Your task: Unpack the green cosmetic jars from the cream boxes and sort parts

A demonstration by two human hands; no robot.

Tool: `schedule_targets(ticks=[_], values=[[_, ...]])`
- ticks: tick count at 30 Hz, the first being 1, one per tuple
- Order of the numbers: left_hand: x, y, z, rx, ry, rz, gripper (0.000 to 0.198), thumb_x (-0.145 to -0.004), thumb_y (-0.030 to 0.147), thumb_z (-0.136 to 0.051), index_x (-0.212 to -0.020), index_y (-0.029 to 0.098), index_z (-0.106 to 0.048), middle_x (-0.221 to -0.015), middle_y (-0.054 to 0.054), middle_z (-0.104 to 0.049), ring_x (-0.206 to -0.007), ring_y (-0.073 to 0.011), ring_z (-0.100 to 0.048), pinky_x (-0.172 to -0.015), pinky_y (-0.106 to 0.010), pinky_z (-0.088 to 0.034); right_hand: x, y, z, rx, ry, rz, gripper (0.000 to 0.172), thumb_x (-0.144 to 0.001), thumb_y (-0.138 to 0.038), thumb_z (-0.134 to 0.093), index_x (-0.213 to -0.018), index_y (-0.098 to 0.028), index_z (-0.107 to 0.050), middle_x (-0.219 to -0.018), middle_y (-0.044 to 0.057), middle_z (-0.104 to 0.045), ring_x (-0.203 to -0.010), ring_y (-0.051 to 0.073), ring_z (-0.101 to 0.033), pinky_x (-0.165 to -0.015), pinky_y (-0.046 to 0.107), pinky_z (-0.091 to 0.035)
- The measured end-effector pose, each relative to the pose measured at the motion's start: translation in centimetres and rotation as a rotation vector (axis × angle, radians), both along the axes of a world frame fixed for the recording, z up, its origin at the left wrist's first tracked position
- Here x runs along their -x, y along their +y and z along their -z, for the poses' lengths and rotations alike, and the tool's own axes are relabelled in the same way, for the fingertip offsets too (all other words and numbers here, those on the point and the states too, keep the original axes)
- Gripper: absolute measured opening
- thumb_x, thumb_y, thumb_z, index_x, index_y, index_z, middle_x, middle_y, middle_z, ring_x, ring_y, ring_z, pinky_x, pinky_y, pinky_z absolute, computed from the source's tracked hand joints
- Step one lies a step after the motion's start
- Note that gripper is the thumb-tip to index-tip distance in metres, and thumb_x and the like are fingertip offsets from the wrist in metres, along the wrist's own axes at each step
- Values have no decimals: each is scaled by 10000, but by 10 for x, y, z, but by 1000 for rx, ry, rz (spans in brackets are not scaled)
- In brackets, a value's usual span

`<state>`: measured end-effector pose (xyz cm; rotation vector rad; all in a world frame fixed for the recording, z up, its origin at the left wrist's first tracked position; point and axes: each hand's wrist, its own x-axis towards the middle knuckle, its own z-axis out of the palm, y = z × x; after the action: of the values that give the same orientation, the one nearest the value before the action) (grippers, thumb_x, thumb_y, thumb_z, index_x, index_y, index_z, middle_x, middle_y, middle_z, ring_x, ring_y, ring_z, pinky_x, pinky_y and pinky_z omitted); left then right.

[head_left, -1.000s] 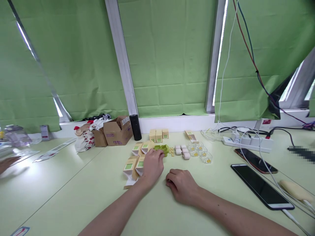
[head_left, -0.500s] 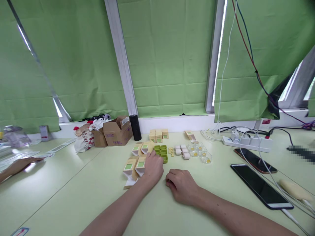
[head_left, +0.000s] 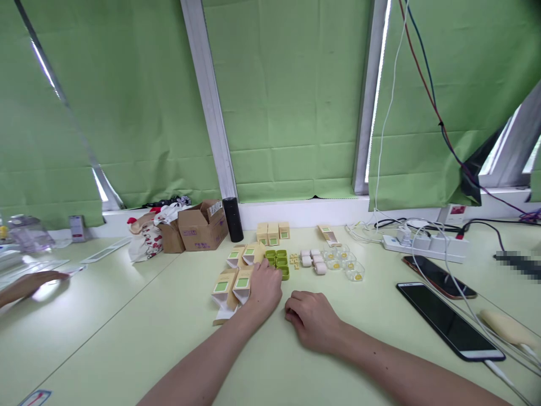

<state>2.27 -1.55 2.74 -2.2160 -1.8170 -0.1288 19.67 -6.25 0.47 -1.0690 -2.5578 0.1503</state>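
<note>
My left hand point(head_left: 266, 287) reaches over the near left part of a group of small green open-topped boxes point(head_left: 282, 262). Its fingers are bent down round the near left box, which they mostly cover. My right hand point(head_left: 313, 318) rests on the table with curled fingers; the inside of its grip is hidden. Left of my left hand stand cream cartons with green labels point(head_left: 227, 285), some with flaps open. Right of the green boxes lie tiny yellow pieces point(head_left: 295, 260), small pale pink rolls point(head_left: 315, 261) and clear round cups with yellow spots point(head_left: 343, 262).
More cream cartons point(head_left: 273, 232) stand behind. At the back left are a cardboard box point(head_left: 203, 228), a black cylinder point(head_left: 233, 220) and a patterned bag point(head_left: 145, 242). Phones point(head_left: 450, 318), cables and a power strip point(head_left: 426, 247) lie right. Another person's hand point(head_left: 38, 283) is far left.
My two hands stay almost where they were, and the things on the table look the same. The other person's hand at far left has shifted slightly left.
</note>
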Motion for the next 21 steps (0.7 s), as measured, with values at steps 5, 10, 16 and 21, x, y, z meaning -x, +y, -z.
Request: schedule_targets(ticks=[5,10,16,21], values=[[0,-2,-2,-2,6,7,268,-798,20,-536,-811,196,-738,-873,-128,-734,-1049,-310,-575,-885,-436,-382,0,0,2,10,11,-2,134,-944,-207,-525,-911,-215,-655,-924,21,-701,-815,164,-633,-614,291,-248],[0,-4,-3,-9,11,3,263,-783,10,-541,-813,189,-731,-858,-126,-736,-1047,-314,-577,-870,-432,-380,0,0,2,5,14,-2,123,-941,-209,-532,-905,-217,-649,-923,16,-700,-814,162,-630,-610,291,-243],[1,-3,-3,-11,14,1,265,-792,11,-538,-807,195,-728,-851,-126,-739,-1035,-312,-586,-862,-433,-382,1,1,2,-1,18,-9,134,-943,-203,-522,-896,-215,-647,-907,15,-695,-795,158,-625,-608,290,-243],[1,-4,-3,-17,14,2,260,-800,19,-540,-821,200,-725,-858,-124,-741,-1033,-310,-593,-864,-430,-383,0,0,1,2,19,-10,132,-941,-207,-526,-900,-216,-652,-908,13,-696,-795,156,-627,-604,293,-243]])
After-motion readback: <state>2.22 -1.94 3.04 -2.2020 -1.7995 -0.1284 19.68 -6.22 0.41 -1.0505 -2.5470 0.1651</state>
